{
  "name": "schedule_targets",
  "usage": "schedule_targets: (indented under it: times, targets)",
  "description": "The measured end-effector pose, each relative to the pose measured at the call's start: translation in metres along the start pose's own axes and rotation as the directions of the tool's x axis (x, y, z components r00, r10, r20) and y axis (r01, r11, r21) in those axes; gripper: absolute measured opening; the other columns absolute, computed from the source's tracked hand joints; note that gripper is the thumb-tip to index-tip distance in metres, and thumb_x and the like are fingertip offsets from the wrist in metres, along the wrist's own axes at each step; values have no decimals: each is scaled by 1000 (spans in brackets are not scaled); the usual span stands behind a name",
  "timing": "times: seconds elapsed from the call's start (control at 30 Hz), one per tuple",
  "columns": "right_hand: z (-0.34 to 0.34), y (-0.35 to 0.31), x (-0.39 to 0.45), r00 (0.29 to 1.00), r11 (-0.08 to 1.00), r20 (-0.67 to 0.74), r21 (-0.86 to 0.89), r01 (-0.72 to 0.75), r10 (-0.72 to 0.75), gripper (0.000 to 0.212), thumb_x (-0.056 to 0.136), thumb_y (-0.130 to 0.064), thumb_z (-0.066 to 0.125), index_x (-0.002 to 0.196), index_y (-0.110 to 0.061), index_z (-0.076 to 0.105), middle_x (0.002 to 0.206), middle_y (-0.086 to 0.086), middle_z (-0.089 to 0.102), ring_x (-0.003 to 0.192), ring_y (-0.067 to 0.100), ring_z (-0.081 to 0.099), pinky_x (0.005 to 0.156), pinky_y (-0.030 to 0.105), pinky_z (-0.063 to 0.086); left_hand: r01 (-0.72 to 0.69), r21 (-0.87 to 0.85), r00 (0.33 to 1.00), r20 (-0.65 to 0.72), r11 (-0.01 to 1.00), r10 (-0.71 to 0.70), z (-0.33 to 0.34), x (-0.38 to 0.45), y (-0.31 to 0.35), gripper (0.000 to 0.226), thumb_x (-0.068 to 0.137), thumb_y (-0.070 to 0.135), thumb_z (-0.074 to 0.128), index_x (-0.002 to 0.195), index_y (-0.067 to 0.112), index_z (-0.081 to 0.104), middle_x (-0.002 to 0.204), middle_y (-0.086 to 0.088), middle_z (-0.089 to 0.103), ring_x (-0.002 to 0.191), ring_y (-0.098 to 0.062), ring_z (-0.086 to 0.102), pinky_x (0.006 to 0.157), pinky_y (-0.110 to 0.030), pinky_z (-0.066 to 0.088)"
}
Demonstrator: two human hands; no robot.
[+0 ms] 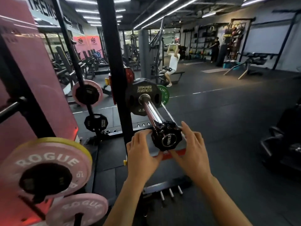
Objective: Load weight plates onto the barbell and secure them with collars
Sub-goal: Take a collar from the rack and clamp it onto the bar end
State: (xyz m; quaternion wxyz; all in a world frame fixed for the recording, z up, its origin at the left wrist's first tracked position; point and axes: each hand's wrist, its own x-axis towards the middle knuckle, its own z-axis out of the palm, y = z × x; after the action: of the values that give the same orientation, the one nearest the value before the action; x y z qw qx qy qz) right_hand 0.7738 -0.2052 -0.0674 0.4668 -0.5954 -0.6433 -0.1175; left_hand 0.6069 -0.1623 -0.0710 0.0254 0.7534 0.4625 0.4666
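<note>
A black collar [167, 138] at the near end of the barbell sleeve [152, 111] is gripped by the left hand [142, 154] and right hand [192, 149], fingers curled around it, with a black plate [143, 95] seated farther up.

green plate [164, 95]: mostly hidden behind black plate [143, 97] | lettering partly readable
</note>
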Motion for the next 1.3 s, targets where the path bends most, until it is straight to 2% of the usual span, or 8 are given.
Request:
schedule_targets:
  times: [0.1,0.4,0.73,0.83,0.93,1.07,1.17,1.3]
  targets:
    - [1,8,-2,1000,1000,7,0,-1,1,99,67,-35,87,145,-15,30,129,4,58,116,18,44,96,38,43,-2,-46,1000,-3,999,2,-3,-2,4,87,66,34,89,138,27,40,134,10,49,124,-11,48,104,-25,32]
    - [4,18,10,995,993,4,65,97,-97,80,68,-33,86,138,-19,48,122,3,59,110,17,43,90,42,47,-52,-28,999,-12,998,52,-4,1,9,84,69,29,88,139,29,41,136,13,49,124,-8,49,102,-41,48]
    - [52,43,59,990,990,103,112,88,-100,89,65,-17,83,143,-27,43,123,-2,55,110,8,36,88,32,39,72,-119,997,-29,990,-76,33,44,-32,81,69,39,83,139,32,44,120,25,48,98,-6,57,86,-35,55]
    - [75,53,84,986,986,112,127,111,-125,72,73,-24,66,142,-24,45,120,-1,55,109,5,32,84,35,45,124,-143,992,-11,982,-126,46,66,-46,79,68,48,75,139,30,45,120,26,48,100,-4,57,90,-34,53]
    - [100,64,109,979,989,162,107,106,-123,82,71,-10,75,144,-26,43,121,-4,54,109,12,39,84,39,48,165,-139,986,-13,977,-168,58,91,-63,78,69,41,78,139,23,48,122,22,50,111,-4,55,98,-36,50]
    - [131,72,142,977,985,161,120,121,-139,70,77,-37,61,144,-25,44,114,-3,55,103,13,39,81,33,45,183,-49,981,-63,982,-186,80,123,-90,79,66,28,87,136,16,53,126,11,55,114,-1,38,96,-28,44]
    - [152,75,161,979,987,161,118,106,-124,67,77,-37,47,143,-23,46,110,-1,57,101,16,41,79,38,49,201,-19,973,-108,979,-202,94,144,-106,71,71,36,82,134,20,54,130,10,53,117,-1,31,94,-27,44]
    - [171,81,181,978,988,167,119,103,-122,65,81,-40,52,144,-23,44,112,-1,57,103,16,41,81,41,49,220,-20,969,-111,975,-220,105,165,-119,63,74,37,74,132,21,55,133,10,54,122,-11,38,92,-33,50]
